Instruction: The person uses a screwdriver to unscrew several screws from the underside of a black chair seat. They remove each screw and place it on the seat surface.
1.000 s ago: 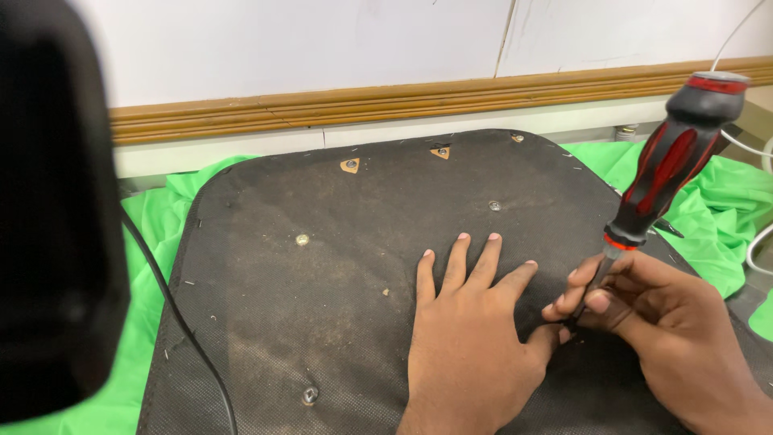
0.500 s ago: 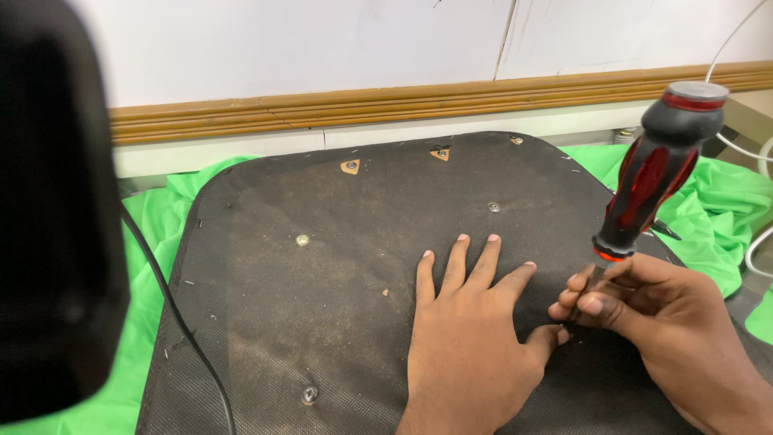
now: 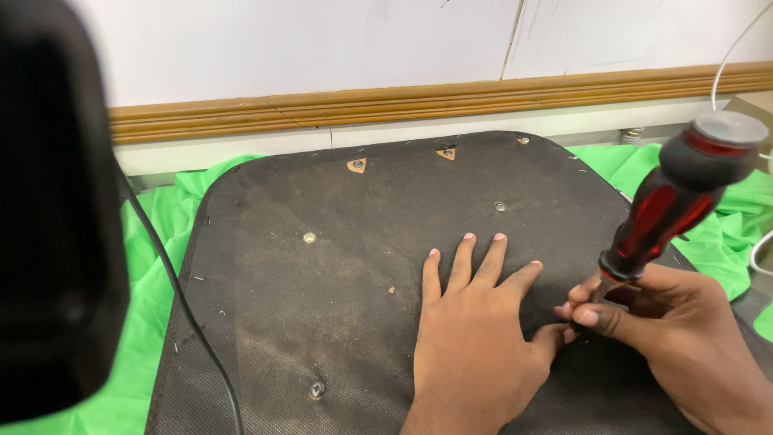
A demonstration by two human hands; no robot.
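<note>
A dark fabric-covered panel [image 3: 338,266] with rounded corners lies flat, its underside up, with a few metal screws [image 3: 309,238] in it. My left hand [image 3: 471,330] rests flat on the panel, fingers spread. My right hand [image 3: 652,322] pinches the shaft of a red-and-black screwdriver [image 3: 672,205] just below its handle. The tip is hidden between the thumb of my left hand and my right fingers, at the panel surface. The handle tilts up and to the right.
A green cloth [image 3: 153,322] lies under the panel on all sides. A large black blurred object [image 3: 48,209] fills the left, with a black cable [image 3: 185,314] running across the panel's left edge. A wooden moulding [image 3: 403,101] and white wall stand behind.
The screwdriver handle has swung slightly, and my right hand has shifted a little on the shaft. My left hand has stayed flat on the panel.
</note>
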